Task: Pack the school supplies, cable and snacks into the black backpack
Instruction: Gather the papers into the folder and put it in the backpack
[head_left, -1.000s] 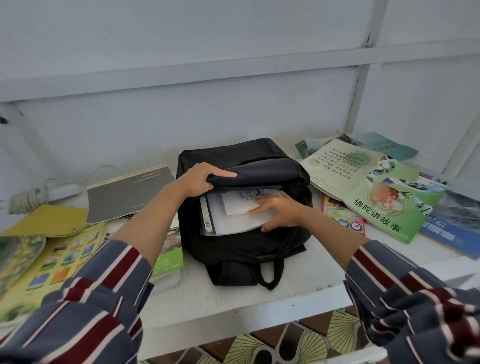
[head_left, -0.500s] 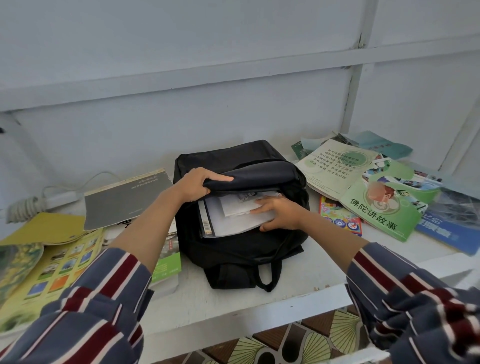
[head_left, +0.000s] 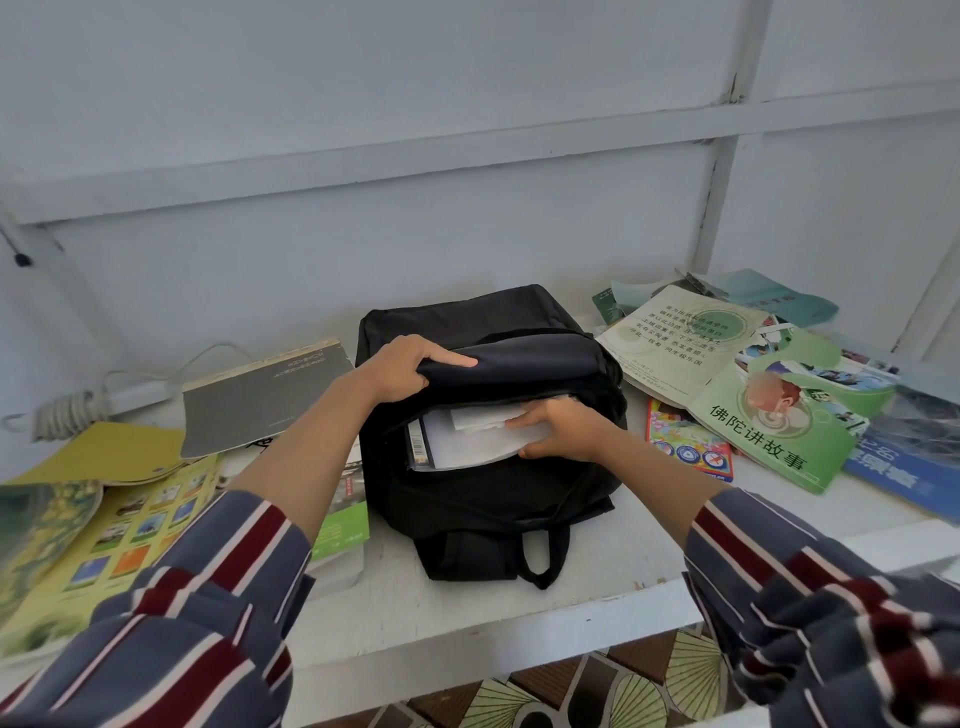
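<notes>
Your right hand (head_left: 563, 432), earlier flat, clasped white papers (head_left: 467, 449) in the black fabric backpack (head_left: 483, 504). Your left hand (head_left: 408, 364) still gripped its flap (head_left: 530, 358). The green booklet (head_left: 774, 441) right of it read 佛陀讲故事.

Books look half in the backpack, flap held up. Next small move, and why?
Probably push the white books deeper with the right hand, which grips their edge. They show at the opening of the backpack, and the left hand holds the flap lifted, leaving room.
</notes>
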